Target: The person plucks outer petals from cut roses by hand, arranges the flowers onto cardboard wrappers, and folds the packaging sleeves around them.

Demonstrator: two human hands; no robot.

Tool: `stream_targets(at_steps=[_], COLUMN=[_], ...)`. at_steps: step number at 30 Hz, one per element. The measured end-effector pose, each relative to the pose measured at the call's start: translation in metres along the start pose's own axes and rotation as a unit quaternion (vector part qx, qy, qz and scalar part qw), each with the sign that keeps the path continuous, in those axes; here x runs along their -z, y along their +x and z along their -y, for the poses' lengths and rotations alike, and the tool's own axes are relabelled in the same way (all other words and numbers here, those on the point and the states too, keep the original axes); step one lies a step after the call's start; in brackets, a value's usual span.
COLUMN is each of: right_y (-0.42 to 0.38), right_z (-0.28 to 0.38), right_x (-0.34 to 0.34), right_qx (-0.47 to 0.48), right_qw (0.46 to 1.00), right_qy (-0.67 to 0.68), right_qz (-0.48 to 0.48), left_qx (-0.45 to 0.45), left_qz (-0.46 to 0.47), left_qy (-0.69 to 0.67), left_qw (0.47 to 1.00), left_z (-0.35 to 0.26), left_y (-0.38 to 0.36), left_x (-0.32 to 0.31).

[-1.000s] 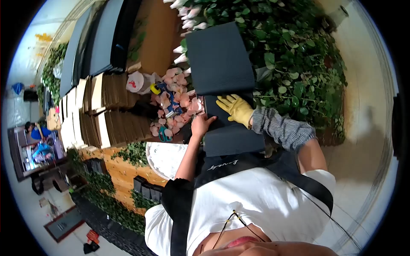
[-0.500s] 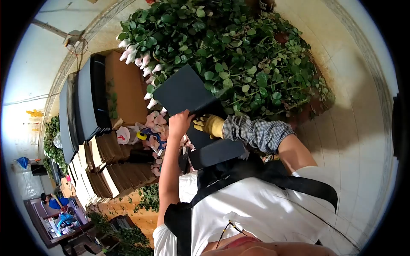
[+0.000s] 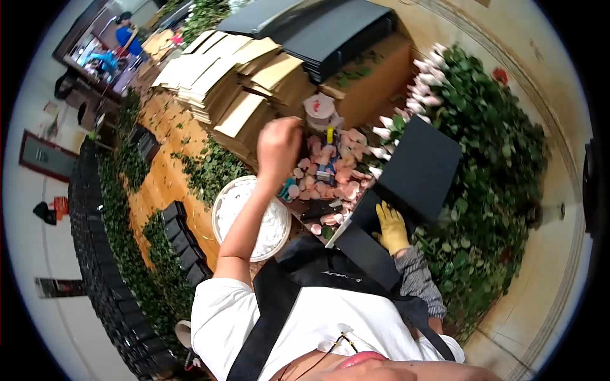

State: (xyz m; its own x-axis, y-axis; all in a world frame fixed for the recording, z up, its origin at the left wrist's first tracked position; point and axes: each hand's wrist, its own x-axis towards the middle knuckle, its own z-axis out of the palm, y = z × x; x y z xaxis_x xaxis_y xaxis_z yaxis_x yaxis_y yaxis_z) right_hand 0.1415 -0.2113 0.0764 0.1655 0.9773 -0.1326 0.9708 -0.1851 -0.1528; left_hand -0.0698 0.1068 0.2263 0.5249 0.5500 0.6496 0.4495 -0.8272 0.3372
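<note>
My left hand (image 3: 277, 150) is bare, raised beside the stacked brown cardboard sheets (image 3: 244, 114), with its fingers curled together. Whatever it may hold is hidden. In a yellow glove, my right hand (image 3: 390, 227) lies with fingers stretched out on dark folded sheet material. A large dark panel (image 3: 419, 166) of that material stands tilted up beyond the glove, against the leafy rose stems. Nearer my apron lies another dark panel (image 3: 368, 253). Left of it, loose pink petals (image 3: 340, 162) cover the work surface, with a small blue and yellow item (image 3: 327, 166) among them.
A white basket (image 3: 217, 216) of white material stands under my left forearm. Pale pink roses (image 3: 429, 79) with dense green leaves lie at right. Black sheets (image 3: 337, 32) are piled at the back. Leaf litter and black bundles (image 3: 184, 241) lie on the left floor; a person in blue (image 3: 129, 38) is far off.
The view has swung left. My left hand has let go of the dark panel and moved left towards the cardboard stack. My gloved right hand remains at the dark material, now pointing forward.
</note>
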Motion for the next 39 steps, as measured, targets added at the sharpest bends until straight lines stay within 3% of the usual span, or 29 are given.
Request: stream_targets(at_steps=[3, 4, 5, 7, 9, 13, 16, 17, 19, 21, 22, 23, 24, 25, 26, 27, 28, 29, 30, 31, 34, 35, 37, 39], right_y=[0.003, 0.002, 0.003, 0.004, 0.005, 0.007, 0.007, 0.006, 0.004, 0.006, 0.008, 0.009, 0.006, 0.005, 0.004, 0.005, 0.006, 0.003, 0.001, 0.001, -0.01, -0.01, -0.025, -0.012], right_z=[0.006, 0.006, 0.008, 0.006, 0.005, 0.006, 0.005, 0.003, 0.0, -0.001, -0.002, -0.003, -0.002, 0.0, -0.003, -0.008, -0.016, -0.024, -0.021, -0.012, -0.036, -0.03, -0.04, -0.017], right_x=[0.003, 0.004, 0.006, 0.0, -0.002, -0.001, -0.006, -0.007, -0.01, -0.013, -0.017, -0.019, -0.016, -0.012, -0.019, -0.028, -0.048, -0.065, -0.048, -0.024, -0.025, 0.0, -0.013, 0.034], right_qx=[-0.01, -0.003, -0.004, -0.014, -0.011, -0.011, -0.017, -0.018, -0.015, -0.011, -0.023, -0.036, -0.032, -0.029, -0.033, -0.037, -0.01, 0.017, 0.006, -0.005, 0.037, 0.041, -0.039, -0.039], right_qw=[1.0, 1.0, 1.0, 1.0, 1.0, 0.999, 0.999, 0.999, 0.999, 1.0, 0.999, 0.997, 0.997, 0.998, 0.998, 0.998, 0.999, 0.996, 0.997, 0.993, 0.989, 0.981, 0.961, 0.948], right_qy=[-0.004, -0.003, -0.003, 0.014, 0.007, 0.005, 0.001, -0.002, -0.005, -0.008, -0.012, -0.017, -0.016, -0.014, -0.015, -0.017, -0.046, -0.076, -0.07, -0.062, 0.14, 0.189, 0.242, 0.289], right_qz=[0.009, -0.001, -0.004, 0.012, 0.027, 0.038, 0.04, 0.039, 0.033, 0.028, 0.048, 0.068, 0.061, 0.054, 0.05, 0.046, 0.0, -0.043, 0.027, 0.096, -0.027, -0.036, -0.126, -0.125], left_qx=[0.081, 0.07, 0.131, 0.101, 0.047, 0.082, 0.049, 0.04, 0.096, 0.128, 0.177, 0.12, 0.079, 0.148, 0.299, 0.369, 0.355, 0.234, 0.117, 0.111, 0.152, 0.15, 0.171, 0.174], left_qz=[-0.029, -0.016, 0.041, 0.059, 0.018, 0.034, -0.031, -0.084, -0.046, 0.16, 0.335, 0.515, 0.624, 0.609, 0.622, 0.618, 0.607, 0.598, 0.566, 0.548, 0.536, 0.485, 0.477, 0.495], left_qy=[0.235, 0.297, 0.295, 0.362, 0.401, 0.368, 0.409, 0.354, 0.254, -0.015, -0.247, -0.306, -0.271, -0.392, -0.445, -0.472, -0.442, -0.432, -0.405, -0.348, -0.351, -0.329, -0.287, -0.312], left_qw=[0.968, 0.952, 0.946, 0.925, 0.915, 0.925, 0.911, 0.931, 0.961, 0.979, 0.892, 0.792, 0.729, 0.673, 0.57, 0.508, 0.557, 0.633, 0.708, 0.753, 0.753, 0.797, 0.813, 0.792], left_z=[0.079, 0.093, 0.102, 0.113, 0.115, 0.105, 0.094, 0.079, 0.034, -0.007, -0.019, -0.025, -0.037, -0.036, -0.05, -0.06, -0.067, -0.065, -0.062, -0.068, -0.078, -0.083, -0.09, -0.092], left_y=[0.011, 0.014, 0.013, 0.003, 0.001, 0.008, 0.012, 0.012, 0.002, -0.012, -0.022, -0.029, -0.034, -0.075, -0.092, -0.097, -0.114, -0.142, -0.17, -0.18, -0.176, -0.185, -0.19, -0.188], left_x=[0.019, 0.021, 0.02, 0.011, 0.003, 0.015, 0.029, 0.041, 0.06, 0.057, 0.047, 0.021, -0.012, -0.07, -0.1, -0.118, -0.15, -0.186, -0.222, -0.234, -0.219, -0.22, -0.219, -0.223])
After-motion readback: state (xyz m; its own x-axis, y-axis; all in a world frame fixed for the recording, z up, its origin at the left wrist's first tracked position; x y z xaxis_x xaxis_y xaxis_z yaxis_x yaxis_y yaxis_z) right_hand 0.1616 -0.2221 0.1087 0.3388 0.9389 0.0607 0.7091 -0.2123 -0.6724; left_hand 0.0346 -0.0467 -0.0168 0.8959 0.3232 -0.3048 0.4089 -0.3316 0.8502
